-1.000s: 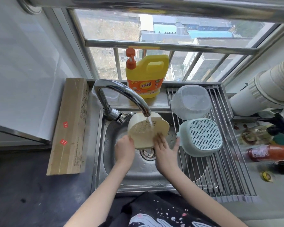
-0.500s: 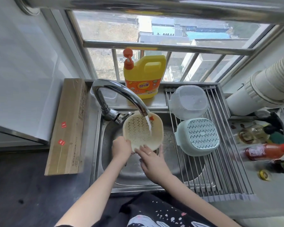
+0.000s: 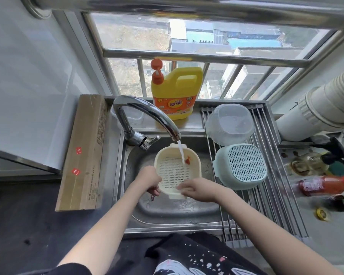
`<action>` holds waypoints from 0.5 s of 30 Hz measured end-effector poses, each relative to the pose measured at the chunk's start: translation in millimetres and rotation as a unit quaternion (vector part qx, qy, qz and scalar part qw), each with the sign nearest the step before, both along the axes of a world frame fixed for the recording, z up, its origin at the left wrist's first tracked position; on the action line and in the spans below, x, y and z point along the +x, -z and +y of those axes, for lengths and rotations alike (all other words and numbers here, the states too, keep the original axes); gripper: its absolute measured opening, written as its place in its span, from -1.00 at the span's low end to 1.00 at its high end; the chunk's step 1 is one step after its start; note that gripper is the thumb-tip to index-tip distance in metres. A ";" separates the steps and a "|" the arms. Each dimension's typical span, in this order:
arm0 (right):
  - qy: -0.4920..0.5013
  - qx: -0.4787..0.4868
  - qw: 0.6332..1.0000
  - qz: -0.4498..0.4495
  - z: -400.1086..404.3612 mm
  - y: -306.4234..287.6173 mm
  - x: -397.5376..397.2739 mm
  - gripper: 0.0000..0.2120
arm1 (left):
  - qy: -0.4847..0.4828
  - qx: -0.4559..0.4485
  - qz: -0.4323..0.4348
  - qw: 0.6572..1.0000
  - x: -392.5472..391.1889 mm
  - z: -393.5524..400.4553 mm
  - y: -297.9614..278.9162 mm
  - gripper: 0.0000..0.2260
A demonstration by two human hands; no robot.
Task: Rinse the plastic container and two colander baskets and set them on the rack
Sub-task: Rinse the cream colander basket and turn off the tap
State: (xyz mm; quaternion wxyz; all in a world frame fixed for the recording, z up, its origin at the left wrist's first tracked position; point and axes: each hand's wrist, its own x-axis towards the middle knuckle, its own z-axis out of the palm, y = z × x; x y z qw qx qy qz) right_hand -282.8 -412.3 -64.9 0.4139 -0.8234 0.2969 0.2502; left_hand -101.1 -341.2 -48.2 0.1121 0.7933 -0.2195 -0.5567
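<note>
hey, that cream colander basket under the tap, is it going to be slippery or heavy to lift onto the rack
Probably slippery: the tap is running water over the cream colander basket, so its smooth plastic is wet. Likely light: it looks like thin plastic, and the slots should let water drain. It seems stiff, keeping its shape where the left hand and right hand hold its near rim.

red bottle (image 3: 326, 185): blurred, cut by right edge | sink drain: hidden under cream colander (image 3: 177, 171)
</note>
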 end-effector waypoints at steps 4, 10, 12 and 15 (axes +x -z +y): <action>-0.020 -0.023 1.000 0.007 10.0 2.8 -5.0 -0.54 | 0.023 -0.015 -0.006 1.000 9.6 -5.1 -2.2 -0.91; -0.010 -0.147 0.985 -0.085 41.5 21.2 4.5 -0.67 | 0.042 -0.109 -0.167 0.979 12.1 -5.1 -6.9 -0.73; 0.043 -0.160 0.978 -0.125 47.6 23.3 10.7 -0.65 | 0.037 -0.116 -0.218 0.968 8.7 0.9 -13.6 -0.60; 0.113 -0.138 0.963 -0.204 55.0 18.2 23.6 -0.73 | 0.070 -0.036 -0.245 0.966 -7.2 20.4 -15.8 -0.42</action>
